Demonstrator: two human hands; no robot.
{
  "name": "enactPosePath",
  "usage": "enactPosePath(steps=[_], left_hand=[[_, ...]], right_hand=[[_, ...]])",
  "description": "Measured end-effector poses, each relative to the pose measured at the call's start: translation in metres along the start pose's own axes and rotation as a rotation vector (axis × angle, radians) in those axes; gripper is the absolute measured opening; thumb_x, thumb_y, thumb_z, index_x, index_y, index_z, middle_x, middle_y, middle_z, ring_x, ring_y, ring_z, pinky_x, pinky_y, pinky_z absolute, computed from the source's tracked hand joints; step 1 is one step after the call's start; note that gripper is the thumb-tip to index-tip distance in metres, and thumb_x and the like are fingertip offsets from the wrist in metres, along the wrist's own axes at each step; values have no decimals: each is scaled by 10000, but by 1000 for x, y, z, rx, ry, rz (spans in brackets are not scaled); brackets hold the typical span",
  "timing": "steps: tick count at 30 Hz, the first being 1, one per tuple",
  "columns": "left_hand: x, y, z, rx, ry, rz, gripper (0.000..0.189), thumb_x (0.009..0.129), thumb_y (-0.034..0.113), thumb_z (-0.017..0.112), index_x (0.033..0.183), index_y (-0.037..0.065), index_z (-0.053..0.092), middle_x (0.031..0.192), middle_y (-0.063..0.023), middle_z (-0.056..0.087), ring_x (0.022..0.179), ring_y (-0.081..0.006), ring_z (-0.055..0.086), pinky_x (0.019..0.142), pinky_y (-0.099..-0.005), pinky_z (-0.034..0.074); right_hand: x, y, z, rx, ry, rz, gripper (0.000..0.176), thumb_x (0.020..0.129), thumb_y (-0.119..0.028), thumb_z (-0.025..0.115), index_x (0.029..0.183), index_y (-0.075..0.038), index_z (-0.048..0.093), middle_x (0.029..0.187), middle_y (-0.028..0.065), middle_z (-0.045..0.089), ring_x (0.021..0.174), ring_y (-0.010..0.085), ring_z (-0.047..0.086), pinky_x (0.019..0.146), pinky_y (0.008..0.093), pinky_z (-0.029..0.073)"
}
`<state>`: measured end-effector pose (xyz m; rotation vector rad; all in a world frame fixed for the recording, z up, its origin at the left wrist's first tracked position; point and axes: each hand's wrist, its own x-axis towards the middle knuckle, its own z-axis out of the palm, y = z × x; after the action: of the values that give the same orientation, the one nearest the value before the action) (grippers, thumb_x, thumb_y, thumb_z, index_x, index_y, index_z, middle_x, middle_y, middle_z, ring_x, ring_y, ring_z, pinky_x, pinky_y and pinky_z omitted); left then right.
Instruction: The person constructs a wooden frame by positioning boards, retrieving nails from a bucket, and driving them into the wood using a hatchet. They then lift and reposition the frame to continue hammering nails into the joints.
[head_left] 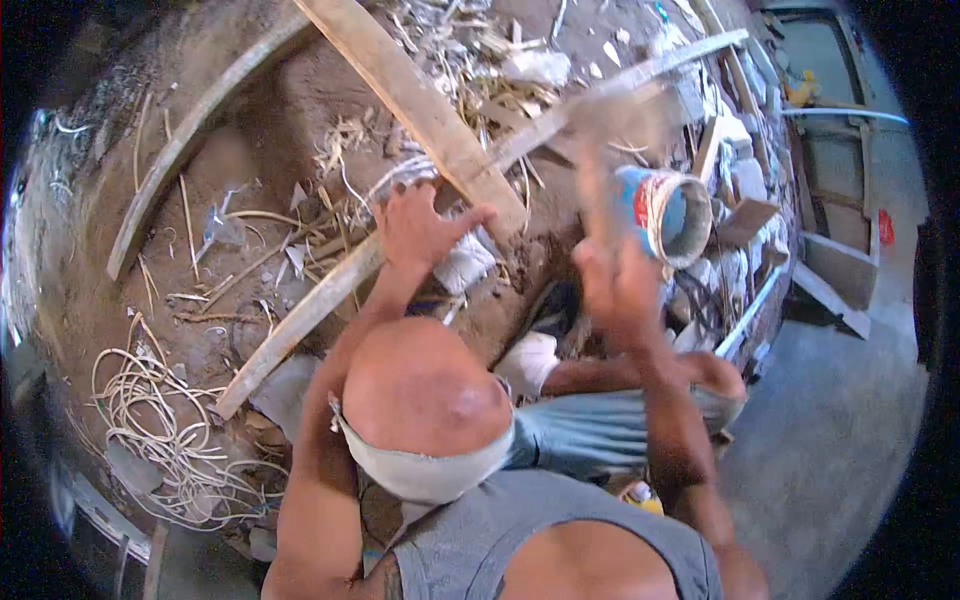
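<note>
My left hand (425,228) has its fingers spread and its thumb stretched out. It lies over a long narrow wooden strip (310,325), beside the end of a wider wooden plank (440,125) that crosses the strip. My right hand (618,285) is closed around the handle of what looks like a hammer (596,195). The hammer is raised, and motion blurs its head. A blue paint bucket (690,218) with a red and white label lies on its side just right of the hammer handle. Crumpled white plastic (465,262) sits under the plank's end.
Wood scraps and shavings (470,60) litter the dirt floor. A curved board (195,130) stands at the left, above a tangled pile of white cable (160,430). Stones and rubble (745,170) line the right side, beside a smooth floor (820,420) with wooden frames (840,270).
</note>
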<state>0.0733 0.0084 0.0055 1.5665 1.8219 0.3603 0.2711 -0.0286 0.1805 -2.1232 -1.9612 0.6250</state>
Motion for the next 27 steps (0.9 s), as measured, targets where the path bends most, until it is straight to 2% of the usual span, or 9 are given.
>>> enactPosePath(steps=[2, 8, 11, 13, 15, 20, 23, 26, 27], left_hand=[[-3, 4, -4, -1, 20, -19, 964, 604, 854, 576, 1114, 40, 660, 1120, -242, 628, 1168, -383, 503, 1036, -563, 278], [-4, 5, -9, -23, 1, -14, 992, 608, 861, 565, 1121, 16, 649, 1127, -242, 624, 1160, -379, 513, 1043, -550, 286], [-2, -3, 3, 33, 109, 53, 984, 616, 858, 560, 1125, 21, 646, 1132, -241, 620, 1138, -384, 531, 1037, -547, 302], [-5, -4, 5, 16, -182, -47, 986, 610, 865, 554, 1127, 30, 645, 1141, -238, 615, 1138, -386, 535, 1032, -554, 303], [-4, 1, 0, 30, 61, -17, 978, 606, 869, 551, 1111, 38, 653, 1132, -237, 619, 1136, -381, 538, 1033, -551, 301], [-4, 2, -2, 51, 52, -2, 948, 608, 863, 558, 1058, 37, 673, 1081, -229, 640, 1082, -377, 564, 1004, -544, 330], [-5, 0, -9, 3, -36, -17, 944, 598, 864, 566, 1047, 41, 677, 1074, -222, 644, 1079, -373, 564, 982, -546, 341], [-3, -4, 7, 6, 55, 1, 932, 587, 858, 583, 1042, 51, 682, 1063, -239, 641, 1082, -373, 561, 974, -561, 339], [-10, -2, 12, 7, 32, 7, 932, 587, 858, 583, 1042, 51, 682, 1063, -239, 641, 1082, -373, 561, 974, -561, 339]], right_hand=[[1, -21, -40, 621, 103, 191, 290, 923, -296, 581, 965, -9, 571, 690, 105, 603, 596, 250, 596, 561, 355, 501], [7, 28, 51, -178, -204, -21, 382, 919, -343, 549, 1068, 9, 545, 858, 232, 611, 869, 405, 615, 810, 458, 469], [7, 33, 31, 30, -408, 102, 527, 934, -400, 520, 1193, 53, 447, 982, 330, 625, 963, 491, 606, 803, 517, 470], [-2, -2, -17, -23, -147, 31, 502, 934, -423, 514, 1167, 22, 498, 944, 308, 628, 895, 450, 628, 780, 476, 495], [3, 6, -51, 38, 307, -18, 404, 942, -396, 529, 1016, -3, 587, 870, 177, 623, 742, 334, 612, 730, 413, 515], [36, 75, 2, -173, 383, -575, 231, 936, -257, 512, 1026, -45, 521, 841, 107, 556, 795, 292, 555, 724, 439, 479], [11, 25, 27, -113, -375, 100, 400, 934, -394, 549, 1032, -7, 564, 761, 179, 621, 710, 444, 570, 723, 486, 488], [9, 4, -33, -202, -139, 46, 434, 931, -428, 544, 1020, -4, 567, 793, 158, 648, 709, 400, 607, 685, 469, 481], [15, -22, -61, 153, -174, 276, 458, 932, -480, 524, 980, -28, 577, 781, 131, 646, 697, 336, 622, 640, 458, 466]])
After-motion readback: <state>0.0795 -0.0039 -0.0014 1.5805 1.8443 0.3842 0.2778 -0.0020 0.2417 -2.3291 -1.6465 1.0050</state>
